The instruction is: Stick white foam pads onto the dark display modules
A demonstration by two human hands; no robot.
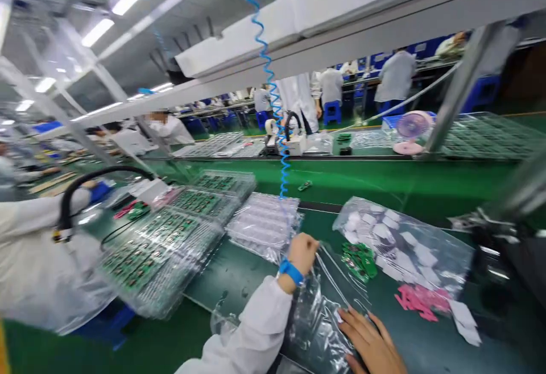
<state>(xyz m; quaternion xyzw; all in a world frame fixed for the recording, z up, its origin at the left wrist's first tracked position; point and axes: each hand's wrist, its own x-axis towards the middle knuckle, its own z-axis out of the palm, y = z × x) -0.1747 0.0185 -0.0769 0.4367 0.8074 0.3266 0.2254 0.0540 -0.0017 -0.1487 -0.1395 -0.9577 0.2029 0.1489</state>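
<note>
My left hand (303, 253), with a blue wrist strap (291, 271) above a white sleeve, is closed at the top edge of a clear plastic bag (313, 320). The bag lies wrinkled on the dark green bench. Across its right side my right hand (370, 340) rests with fingers stretched out, and a small white bit shows by the fingertips. Just beyond the hands is a pile of small green circuit boards (359, 261). Pink pieces (420, 300) lie to the right, beside some white pieces (464, 321).
A large clear bag of white pieces (409, 249) lies at the right. Stacked clear trays (264, 220) stand left of my hands, with trays of green boards (149, 249) further left. A coiled blue cord (273, 87) hangs ahead. A person's white sleeve (38, 260) is at left.
</note>
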